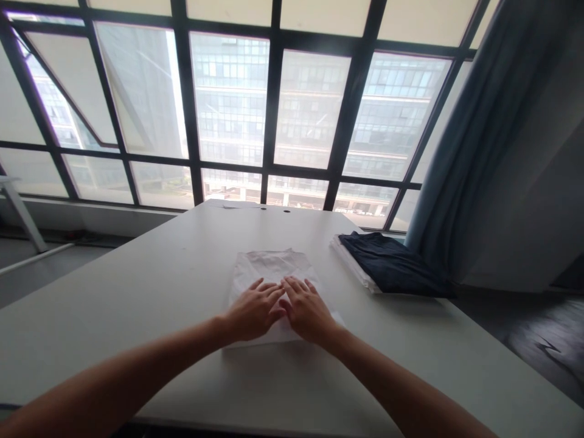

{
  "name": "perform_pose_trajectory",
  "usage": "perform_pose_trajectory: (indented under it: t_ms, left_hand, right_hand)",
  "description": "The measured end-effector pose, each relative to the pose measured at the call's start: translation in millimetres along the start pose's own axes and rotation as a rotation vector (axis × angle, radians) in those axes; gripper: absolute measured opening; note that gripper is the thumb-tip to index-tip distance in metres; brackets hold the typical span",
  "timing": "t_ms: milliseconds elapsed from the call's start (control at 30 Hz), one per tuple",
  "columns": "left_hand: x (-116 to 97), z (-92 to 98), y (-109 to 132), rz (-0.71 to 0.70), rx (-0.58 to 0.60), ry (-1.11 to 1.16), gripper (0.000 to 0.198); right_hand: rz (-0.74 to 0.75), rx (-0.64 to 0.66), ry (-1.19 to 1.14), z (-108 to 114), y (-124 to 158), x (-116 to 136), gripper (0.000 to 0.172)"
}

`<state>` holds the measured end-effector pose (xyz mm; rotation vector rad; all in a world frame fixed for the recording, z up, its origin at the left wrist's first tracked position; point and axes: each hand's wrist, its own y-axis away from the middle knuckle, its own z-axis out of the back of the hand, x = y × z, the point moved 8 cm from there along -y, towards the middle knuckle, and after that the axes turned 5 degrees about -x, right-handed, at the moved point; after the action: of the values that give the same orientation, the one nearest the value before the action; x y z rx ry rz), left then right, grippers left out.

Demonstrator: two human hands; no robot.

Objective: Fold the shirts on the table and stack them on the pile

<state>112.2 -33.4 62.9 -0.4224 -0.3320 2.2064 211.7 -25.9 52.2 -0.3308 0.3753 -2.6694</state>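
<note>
A folded white cloth (269, 265), perhaps a garment, lies on the white table (150, 304) in front of me. My left hand (256, 309) rests flat on its middle, palm down with the fingers stretched out. Beside it my right hand (306, 308) also lies flat on the cloth, fingers extended. The fingertips and thumbs of both hands meet or nearly meet. Neither hand grips anything. Part of the cloth is hidden under my hands and wrists.
Toward the right edge of the table sits a stack with a dark navy folded cloth (392, 261) over white ones (351, 267). Paper sheets (232, 205) lie at the far end, near two dark round holes. Windows stand beyond; a blue curtain (460, 170) hangs at right.
</note>
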Motion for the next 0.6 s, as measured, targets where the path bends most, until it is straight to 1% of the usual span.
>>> perform_pose_trajectory:
  t_ms: [33,100,133,200,267,367,433,500,533,600]
  left_hand:
    - [0,-12.6,0,-0.03,0.032,0.022,0.052]
    - [9,-34.8,5,-0.019,0.104,0.031,0.059]
    - [16,-42.6,9,-0.002,0.13,0.03,0.062]
    - [28,-50.4,18,0.027,0.157,0.029,0.066]
    - [38,-51.5,28,0.054,0.167,0.028,0.07]
    - [53,-48.2,42,0.107,0.162,0.015,0.073]
    - [63,-45.2,49,0.129,0.156,-0.005,0.074]
    - [74,-41.5,49,0.164,0.154,-0.044,0.074]
    - [81,-38.5,46,0.193,0.145,-0.072,0.074]
    - [93,-30.4,29,0.243,0.095,-0.135,0.075]
  right_hand:
    - [0.003,0.033,-0.006,-12,-1,2,0.059]
    - [-0.011,0.096,-0.015,-31,-1,-4,0.064]
    - [-0.022,0.119,-0.018,-37,1,-10,0.068]
    - [-0.044,0.151,-0.016,-42,6,-24,0.076]
    - [-0.08,0.166,-0.001,-41,12,-42,0.08]
    - [-0.162,0.194,0.031,-35,22,-67,0.08]
    - [-0.19,0.219,0.047,-32,26,-76,0.079]
    - [-0.2,0.229,0.057,-31,24,-77,0.077]
    - [-0.199,0.223,0.06,-30,19,-74,0.076]
    - [-0.171,0.189,0.06,-29,1,-62,0.074]
